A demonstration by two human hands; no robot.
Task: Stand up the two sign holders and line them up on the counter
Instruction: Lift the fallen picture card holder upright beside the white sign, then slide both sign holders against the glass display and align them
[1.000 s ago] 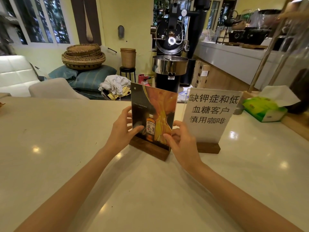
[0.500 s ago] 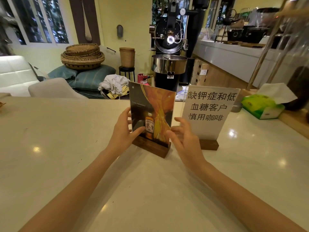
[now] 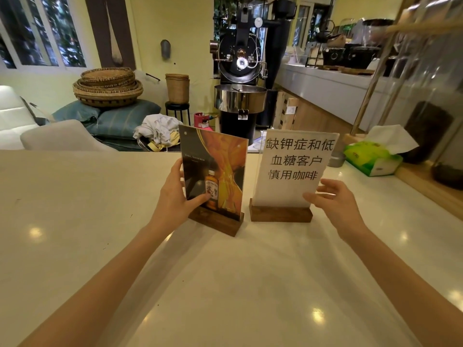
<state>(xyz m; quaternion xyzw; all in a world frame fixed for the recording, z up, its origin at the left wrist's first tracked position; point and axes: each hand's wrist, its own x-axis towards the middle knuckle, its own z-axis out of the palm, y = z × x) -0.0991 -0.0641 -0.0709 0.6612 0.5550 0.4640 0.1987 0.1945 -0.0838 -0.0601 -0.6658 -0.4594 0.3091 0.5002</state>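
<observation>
Both forearms reached up from the bottom of the frame over the pale table. Left hand gripped the left edge of the poster sign holder, thumb across its face; holder upright at centre frame, angled. Right hand was open, fingers spread, at the lower right corner of the text sign holder; contact unclear. Tissue box sat beyond, right.

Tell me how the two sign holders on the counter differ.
The left holder shows a dark and orange bottle advert; the right holder shows white paper with black Chinese text. The left one's base is turned at an angle; the right one's sits square. The left hand grips the left; the right hand hovers open by the right. Both stand upright on wooden bases.
</observation>
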